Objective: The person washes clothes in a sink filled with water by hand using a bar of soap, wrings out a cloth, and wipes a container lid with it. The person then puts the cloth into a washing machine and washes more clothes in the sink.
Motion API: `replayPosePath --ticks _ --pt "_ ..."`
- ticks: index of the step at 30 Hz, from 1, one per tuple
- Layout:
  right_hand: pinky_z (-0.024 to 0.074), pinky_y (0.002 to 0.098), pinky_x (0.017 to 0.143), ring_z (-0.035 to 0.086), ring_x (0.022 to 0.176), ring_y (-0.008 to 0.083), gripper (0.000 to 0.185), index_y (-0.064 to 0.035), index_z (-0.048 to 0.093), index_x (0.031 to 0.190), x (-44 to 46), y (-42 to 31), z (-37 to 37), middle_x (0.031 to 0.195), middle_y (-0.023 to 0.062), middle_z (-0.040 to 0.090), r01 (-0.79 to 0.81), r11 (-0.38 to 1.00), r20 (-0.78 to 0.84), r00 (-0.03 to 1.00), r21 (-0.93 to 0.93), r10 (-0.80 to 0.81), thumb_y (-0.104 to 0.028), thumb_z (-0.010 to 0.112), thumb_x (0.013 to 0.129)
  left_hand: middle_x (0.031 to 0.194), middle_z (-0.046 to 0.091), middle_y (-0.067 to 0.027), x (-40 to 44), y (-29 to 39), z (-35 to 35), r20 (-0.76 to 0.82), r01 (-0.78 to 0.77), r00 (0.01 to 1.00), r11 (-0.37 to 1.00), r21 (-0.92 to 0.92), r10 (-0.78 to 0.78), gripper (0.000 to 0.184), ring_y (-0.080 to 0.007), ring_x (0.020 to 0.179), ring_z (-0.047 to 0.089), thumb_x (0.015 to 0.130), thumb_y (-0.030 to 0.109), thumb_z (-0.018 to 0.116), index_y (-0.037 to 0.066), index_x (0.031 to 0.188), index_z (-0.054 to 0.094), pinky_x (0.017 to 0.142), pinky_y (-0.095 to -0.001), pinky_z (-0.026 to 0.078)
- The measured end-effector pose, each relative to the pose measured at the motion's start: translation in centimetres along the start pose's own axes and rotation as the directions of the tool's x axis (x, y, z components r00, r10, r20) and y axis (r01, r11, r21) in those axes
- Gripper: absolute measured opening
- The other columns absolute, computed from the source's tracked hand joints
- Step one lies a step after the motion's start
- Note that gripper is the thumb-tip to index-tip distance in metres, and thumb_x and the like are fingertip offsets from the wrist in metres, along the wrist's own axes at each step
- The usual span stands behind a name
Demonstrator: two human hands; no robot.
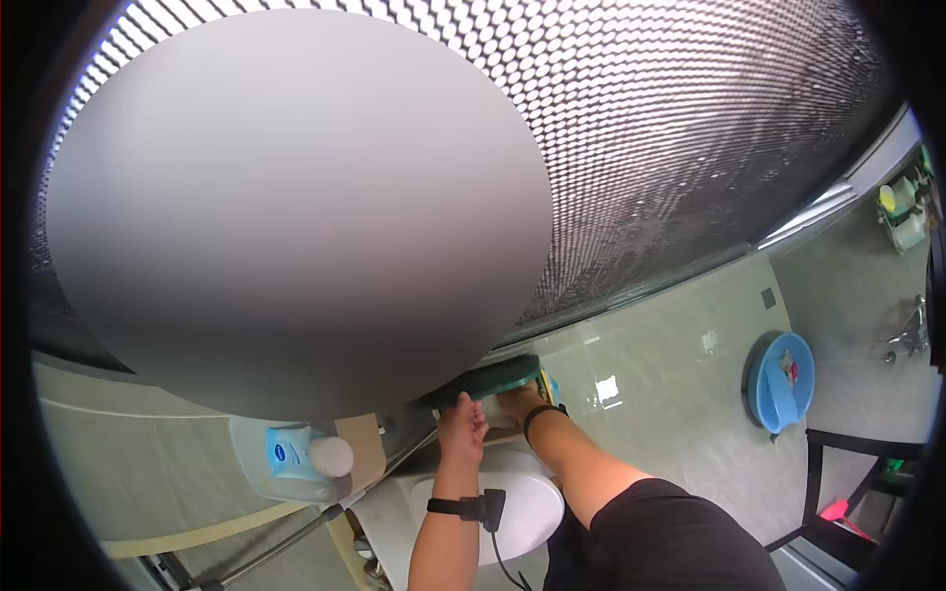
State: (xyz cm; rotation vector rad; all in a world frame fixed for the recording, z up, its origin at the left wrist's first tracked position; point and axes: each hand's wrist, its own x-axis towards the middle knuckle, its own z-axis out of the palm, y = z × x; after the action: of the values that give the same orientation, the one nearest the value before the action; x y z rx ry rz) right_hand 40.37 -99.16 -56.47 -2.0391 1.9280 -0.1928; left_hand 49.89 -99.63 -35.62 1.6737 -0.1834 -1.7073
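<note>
My left hand [463, 429], a black band with a small device on its wrist, is closed with curled fingers at the edge of a dark green, flat-looking item [505, 375]. Whether those fingers grip its edge or something smaller cannot be made out. My right hand [519, 399] reaches against the underside of the same item, its fingers mostly hidden. Beside that hand is a narrow yellow and blue thing [548, 385], too small to name. Below both hands is the white toilet [522, 507]. A large grey oval covers much of the upper left view.
On the left, a clear bin [258, 471] holds a blue packet [292, 452] and a white-topped container [332, 456]. A metal rail [281, 552] runs nearby. On the tiled floor [650, 394] to the right sits a blue basin [806, 379]; a black frame [814, 483] stands beyond.
</note>
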Motion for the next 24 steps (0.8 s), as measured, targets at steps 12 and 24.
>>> replayPosePath --ticks 12,24 --pt "0.0454 0.0400 0.078 0.061 0.088 0.0258 0.022 -0.0105 0.062 0.098 -31.1 4.9 -23.9 0.089 0.0093 0.064 -0.047 0.996 0.170 0.985 0.079 0.033 -0.019 0.054 0.079 0.102 0.059 -0.0072 -1.6 -12.4 -9.3 -0.118 0.315 0.948 0.827 0.466 -0.295 0.037 -0.0237 0.075 0.061 0.085 0.035 0.063 0.014 0.113 0.050 0.054 -0.0372 0.045" --pt "0.0364 0.0440 0.089 0.056 0.107 0.0246 0.025 -0.0126 0.070 0.101 -97.5 -14.7 -12.2 0.109 0.0056 0.065 -0.871 -0.423 0.356 -0.489 -0.249 0.797 -0.016 0.051 0.085 0.103 0.060 -0.0086 -13.4 -23.3 4.4 0.586 -0.373 0.613 0.460 0.806 -0.530 0.042 -0.0220 0.089 0.058 0.084 0.023 0.064 0.000 0.117 0.052 0.074 -0.0325 0.046"
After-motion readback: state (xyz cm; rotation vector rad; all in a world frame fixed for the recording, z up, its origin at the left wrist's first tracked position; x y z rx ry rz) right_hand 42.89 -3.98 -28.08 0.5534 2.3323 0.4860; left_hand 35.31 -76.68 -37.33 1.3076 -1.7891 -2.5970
